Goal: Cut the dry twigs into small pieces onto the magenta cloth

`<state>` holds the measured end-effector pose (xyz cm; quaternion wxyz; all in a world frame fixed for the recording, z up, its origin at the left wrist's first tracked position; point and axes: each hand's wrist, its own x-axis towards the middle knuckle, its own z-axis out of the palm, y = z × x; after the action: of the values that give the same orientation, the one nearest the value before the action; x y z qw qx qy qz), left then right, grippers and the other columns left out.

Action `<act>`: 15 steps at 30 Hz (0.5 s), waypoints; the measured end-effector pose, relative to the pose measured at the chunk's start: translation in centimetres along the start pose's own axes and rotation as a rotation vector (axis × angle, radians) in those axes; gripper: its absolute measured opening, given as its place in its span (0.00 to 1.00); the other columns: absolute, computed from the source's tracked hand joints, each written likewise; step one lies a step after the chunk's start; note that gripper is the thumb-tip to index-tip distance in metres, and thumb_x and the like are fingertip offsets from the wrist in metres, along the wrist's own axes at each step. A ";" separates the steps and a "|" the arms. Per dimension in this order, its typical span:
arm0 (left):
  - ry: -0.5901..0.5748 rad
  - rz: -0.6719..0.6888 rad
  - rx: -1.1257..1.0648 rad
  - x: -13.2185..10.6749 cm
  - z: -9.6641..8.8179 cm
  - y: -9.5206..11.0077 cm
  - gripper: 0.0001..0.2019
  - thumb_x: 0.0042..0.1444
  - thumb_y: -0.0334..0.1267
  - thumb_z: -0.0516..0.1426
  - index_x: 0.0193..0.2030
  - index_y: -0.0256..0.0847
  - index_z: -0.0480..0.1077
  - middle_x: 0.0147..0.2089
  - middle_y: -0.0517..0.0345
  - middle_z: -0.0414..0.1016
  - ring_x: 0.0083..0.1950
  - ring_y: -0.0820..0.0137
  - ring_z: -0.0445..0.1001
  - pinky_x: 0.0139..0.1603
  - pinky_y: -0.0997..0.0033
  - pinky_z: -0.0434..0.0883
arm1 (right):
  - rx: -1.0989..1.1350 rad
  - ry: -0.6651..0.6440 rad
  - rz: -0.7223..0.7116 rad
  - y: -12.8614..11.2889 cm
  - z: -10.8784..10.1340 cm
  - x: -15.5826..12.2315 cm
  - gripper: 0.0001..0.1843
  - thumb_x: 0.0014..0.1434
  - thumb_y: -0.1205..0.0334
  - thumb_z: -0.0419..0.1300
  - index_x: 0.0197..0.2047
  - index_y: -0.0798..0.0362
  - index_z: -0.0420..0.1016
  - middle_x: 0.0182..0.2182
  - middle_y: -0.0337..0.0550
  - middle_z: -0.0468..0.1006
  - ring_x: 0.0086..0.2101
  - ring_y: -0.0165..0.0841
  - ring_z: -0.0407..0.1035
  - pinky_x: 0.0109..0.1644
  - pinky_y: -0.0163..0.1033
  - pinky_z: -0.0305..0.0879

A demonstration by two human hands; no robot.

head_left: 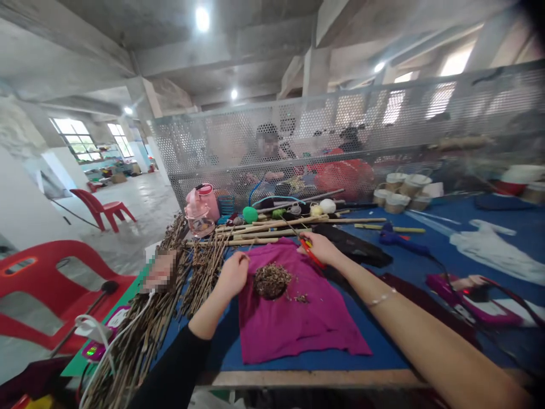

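My right hand (322,249) is wrapped round the red and yellow handles of a pair of scissors (310,250), whose thin blades point up and left over the far edge of a magenta cloth (298,335). At the left side of the cloth, my left hand (234,274) is closed with its fingertips together; what they pinch is too small to make out. Between the hands, a heap of dry brown plant bits (271,280) lies on the cloth. A few loose crumbs (301,298) are scattered to the right of the heap.
Bundles of dry stalks (145,324) lie along the left. Behind the cloth are wooden sticks (272,228), yarn balls (327,206) and a pink jug (200,213). A blue glue gun (400,241) lies at right. A perforated metal screen (230,153) stands behind; a person sits beyond it.
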<state>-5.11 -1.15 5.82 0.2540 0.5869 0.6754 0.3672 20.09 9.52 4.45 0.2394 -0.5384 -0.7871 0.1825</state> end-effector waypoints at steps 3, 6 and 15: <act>0.067 -0.079 0.524 4.0 0.1 -1.0 0.12 0.55 0.38 0.49 0.39 0.35 0.70 0.42 0.43 0.74 0.45 0.63 0.72 0.44 0.69 0.66 | -0.047 0.108 0.062 0.2 1.6 2.8 0.20 0.48 0.59 0.61 0.46 0.54 0.69 0.37 0.49 0.76 0.38 0.39 0.69 0.37 0.37 0.61; 0.022 -0.124 0.627 6.2 1.0 -1.9 0.14 0.50 0.39 0.56 0.39 0.30 0.71 0.43 0.33 0.73 0.46 0.57 0.73 0.43 0.66 0.67 | -0.053 0.134 0.045 0.4 2.9 3.9 0.20 0.44 0.60 0.63 0.43 0.50 0.71 0.35 0.44 0.77 0.36 0.38 0.70 0.36 0.36 0.61; 0.078 -0.063 0.688 7.7 1.3 -2.6 0.11 0.54 0.37 0.51 0.41 0.36 0.70 0.43 0.41 0.73 0.45 0.60 0.73 0.43 0.65 0.67 | 0.080 0.283 -0.141 0.9 3.2 3.9 0.19 0.48 0.71 0.53 0.45 0.54 0.68 0.30 0.41 0.76 0.30 0.32 0.69 0.36 0.34 0.63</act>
<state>-7.09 6.49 3.64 0.0264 0.6028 0.7865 0.1319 17.77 13.44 2.04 0.3812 -0.4924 -0.7734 0.1189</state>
